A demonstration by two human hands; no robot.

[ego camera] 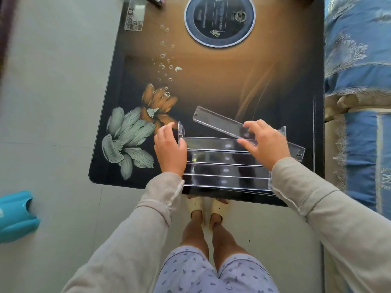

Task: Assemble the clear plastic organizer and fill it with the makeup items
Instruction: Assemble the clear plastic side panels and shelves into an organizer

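A partly built clear plastic organizer (226, 166) with several stepped tiers stands at the near edge of the dark flower-printed table (211, 85). My left hand (169, 149) grips its left side panel. My right hand (264, 142) pinches a loose clear plastic strip (218, 122), which lies slanted over the organizer's top tier from upper left to lower right. A few makeup items (154, 0) show only partly at the table's far edge.
A round dark inset plate (220, 20) sits at the table's far middle, and a flat clear panel (135, 13) lies at the far left. A blue patterned sofa (357, 81) borders the right side. A teal object (14, 216) lies on the floor at left.
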